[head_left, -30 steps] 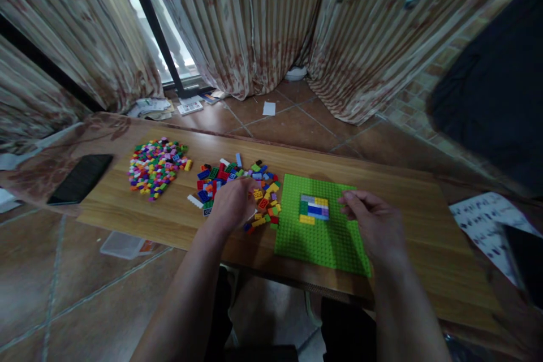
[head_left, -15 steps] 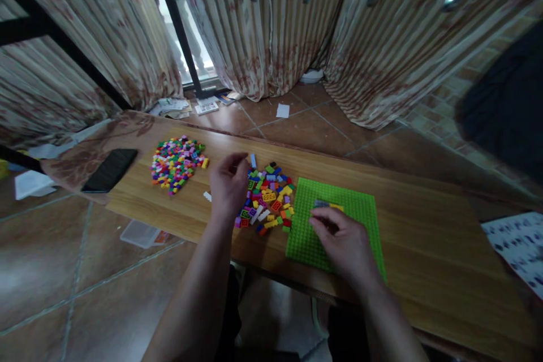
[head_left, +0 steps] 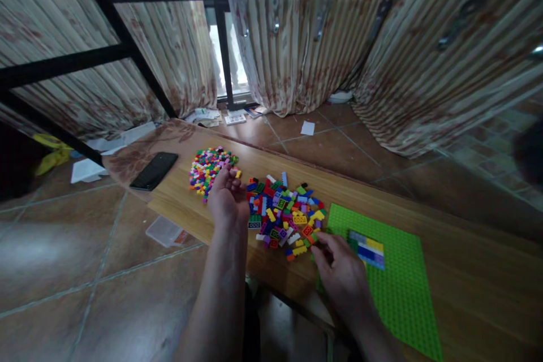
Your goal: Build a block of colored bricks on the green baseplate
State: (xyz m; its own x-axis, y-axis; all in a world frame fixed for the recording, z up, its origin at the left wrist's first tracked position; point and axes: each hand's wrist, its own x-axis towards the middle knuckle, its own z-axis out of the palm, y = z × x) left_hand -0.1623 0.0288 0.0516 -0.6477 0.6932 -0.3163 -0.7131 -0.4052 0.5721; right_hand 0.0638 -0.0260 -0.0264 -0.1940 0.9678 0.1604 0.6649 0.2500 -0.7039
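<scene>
My left hand (head_left: 227,199) hovers between a heap of tiny multicoloured bricks (head_left: 207,165) and a pile of larger loose bricks (head_left: 283,214). Its fingers are curled inward, and what they enclose is hidden. My right hand (head_left: 339,271) rests at the left edge of the green baseplate (head_left: 394,300), fingers loosely bent and apart, their tips touching the nearest bricks of the larger pile. A small flat patch of grey, blue, white and yellow bricks (head_left: 368,248) is fixed on the baseplate, just right of my right hand.
Everything lies on a low wooden table (head_left: 466,271). A black phone (head_left: 153,170) sits at its far left corner. On the tiled floor are a clear plastic lid (head_left: 164,231), papers and curtains behind. A black metal frame crosses the top of the view.
The camera swung left and up. My right hand came off the brick patch to the baseplate's left edge. My left hand shifted from the larger pile toward the tiny-brick heap.
</scene>
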